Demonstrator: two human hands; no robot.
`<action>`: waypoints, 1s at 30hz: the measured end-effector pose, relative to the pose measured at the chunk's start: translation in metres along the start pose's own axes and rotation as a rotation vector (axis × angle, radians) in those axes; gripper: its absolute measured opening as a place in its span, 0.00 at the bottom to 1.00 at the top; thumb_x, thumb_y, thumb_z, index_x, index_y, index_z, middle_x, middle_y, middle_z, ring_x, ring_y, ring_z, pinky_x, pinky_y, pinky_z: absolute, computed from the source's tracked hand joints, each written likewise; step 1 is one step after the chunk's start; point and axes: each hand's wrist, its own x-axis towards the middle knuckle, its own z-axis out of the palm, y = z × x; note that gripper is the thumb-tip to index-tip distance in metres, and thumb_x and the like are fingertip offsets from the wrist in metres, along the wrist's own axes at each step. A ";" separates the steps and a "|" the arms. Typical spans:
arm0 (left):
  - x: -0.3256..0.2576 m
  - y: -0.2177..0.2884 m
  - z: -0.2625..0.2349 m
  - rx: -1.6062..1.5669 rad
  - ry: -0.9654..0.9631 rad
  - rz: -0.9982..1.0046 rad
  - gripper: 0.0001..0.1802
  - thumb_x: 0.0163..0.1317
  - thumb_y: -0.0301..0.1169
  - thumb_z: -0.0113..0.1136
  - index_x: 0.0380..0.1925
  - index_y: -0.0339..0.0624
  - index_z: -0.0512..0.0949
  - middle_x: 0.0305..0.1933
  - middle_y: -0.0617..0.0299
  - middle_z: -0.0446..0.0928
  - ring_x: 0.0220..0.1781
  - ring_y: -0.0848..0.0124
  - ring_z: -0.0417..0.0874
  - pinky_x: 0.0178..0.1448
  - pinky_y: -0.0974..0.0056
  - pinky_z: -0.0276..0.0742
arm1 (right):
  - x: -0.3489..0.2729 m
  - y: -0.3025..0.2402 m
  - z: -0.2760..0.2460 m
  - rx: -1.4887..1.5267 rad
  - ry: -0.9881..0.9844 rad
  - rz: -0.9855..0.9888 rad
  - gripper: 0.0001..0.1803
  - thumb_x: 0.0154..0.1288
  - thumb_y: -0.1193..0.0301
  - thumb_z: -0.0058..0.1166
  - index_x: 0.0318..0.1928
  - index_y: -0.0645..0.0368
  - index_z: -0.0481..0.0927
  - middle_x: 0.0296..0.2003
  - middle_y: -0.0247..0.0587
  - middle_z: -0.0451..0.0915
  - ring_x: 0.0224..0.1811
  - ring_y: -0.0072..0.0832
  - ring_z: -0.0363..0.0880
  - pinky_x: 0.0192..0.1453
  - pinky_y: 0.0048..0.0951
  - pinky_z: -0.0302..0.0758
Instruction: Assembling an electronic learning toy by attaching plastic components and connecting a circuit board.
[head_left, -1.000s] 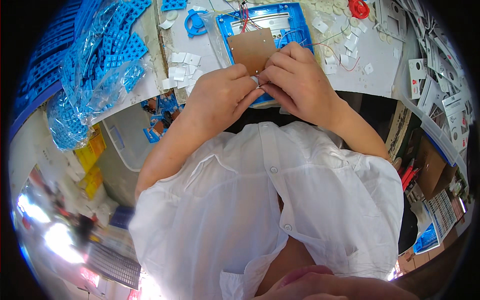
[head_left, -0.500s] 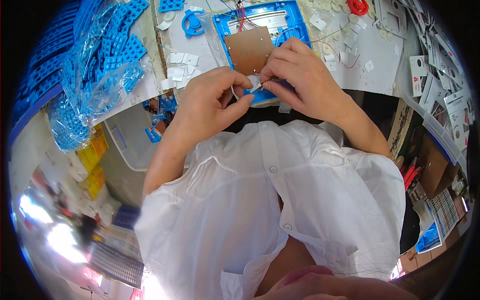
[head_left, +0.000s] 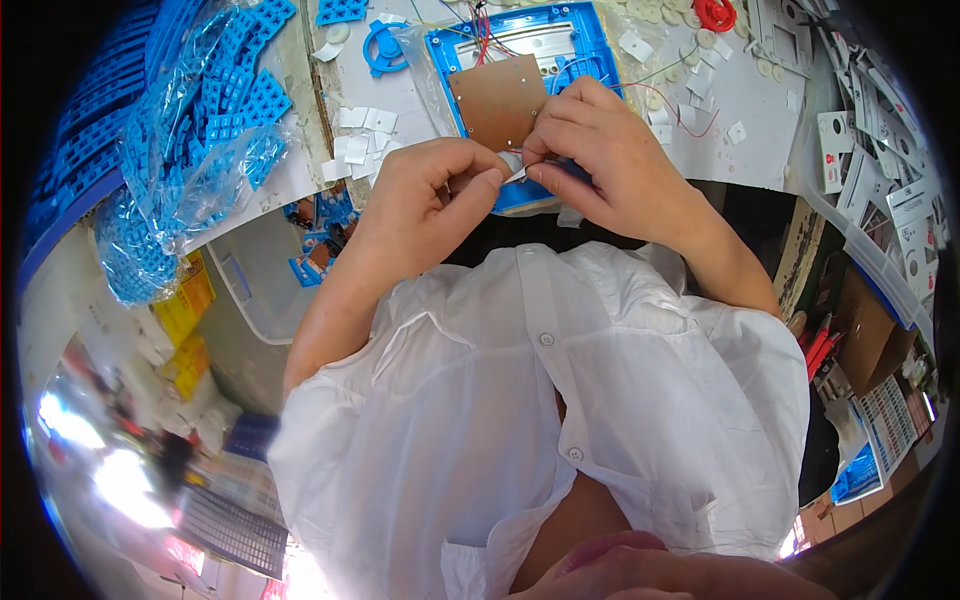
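A blue plastic housing [head_left: 605, 50] lies on the bench in front of me, with a brown circuit board [head_left: 497, 100] resting over it. At the board's near edge is a small white piece [head_left: 513, 161], perhaps a soft pad or tape; its kind is not clear. My left hand [head_left: 425, 195] pinches it from the left with thumb and forefinger. From the right, my right hand [head_left: 605, 155] holds its other side in closed fingertips, over the housing's near right corner. Thin red wires [head_left: 483, 38] run from the housing's far side.
Loose white squares [head_left: 365, 135] lie left of the housing, near a blue ring part [head_left: 384, 48]. Bagged blue plastic parts [head_left: 215, 130] pile up at the left. A clear bin [head_left: 845, 215] of white-grey panels stands right. Below the bench's left edge sits another bin [head_left: 262, 318].
My left thumb and forefinger have closed together on the white piece, hiding more of it. My right hand stays almost where it was.
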 end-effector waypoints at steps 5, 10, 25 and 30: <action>0.004 0.007 -0.005 0.114 -0.065 0.043 0.05 0.66 0.24 0.64 0.40 0.36 0.83 0.31 0.71 0.79 0.27 0.87 0.70 0.29 0.76 0.62 | 0.001 0.000 0.000 -0.013 0.012 -0.003 0.06 0.60 0.73 0.64 0.36 0.57 0.81 0.37 0.37 0.79 0.44 0.40 0.73 0.50 0.38 0.72; 0.009 0.009 -0.004 0.157 -0.064 0.088 0.04 0.67 0.25 0.64 0.39 0.36 0.83 0.31 0.72 0.80 0.26 0.87 0.71 0.29 0.77 0.63 | 0.002 0.000 -0.002 -0.010 0.004 -0.002 0.06 0.59 0.74 0.64 0.37 0.57 0.81 0.36 0.37 0.78 0.43 0.40 0.72 0.49 0.37 0.71; 0.014 -0.002 -0.004 -0.079 -0.099 -0.093 0.08 0.68 0.29 0.65 0.38 0.34 0.85 0.26 0.70 0.79 0.27 0.85 0.71 0.30 0.73 0.67 | 0.001 0.001 -0.002 0.014 -0.008 -0.022 0.07 0.57 0.77 0.63 0.37 0.59 0.81 0.36 0.39 0.77 0.44 0.40 0.71 0.50 0.37 0.70; 0.016 0.008 -0.009 0.003 -0.177 -0.153 0.06 0.72 0.26 0.61 0.39 0.32 0.82 0.34 0.68 0.81 0.35 0.84 0.76 0.40 0.75 0.73 | 0.001 -0.001 -0.002 -0.016 -0.029 -0.001 0.08 0.57 0.77 0.64 0.38 0.59 0.81 0.36 0.39 0.77 0.44 0.41 0.71 0.50 0.38 0.70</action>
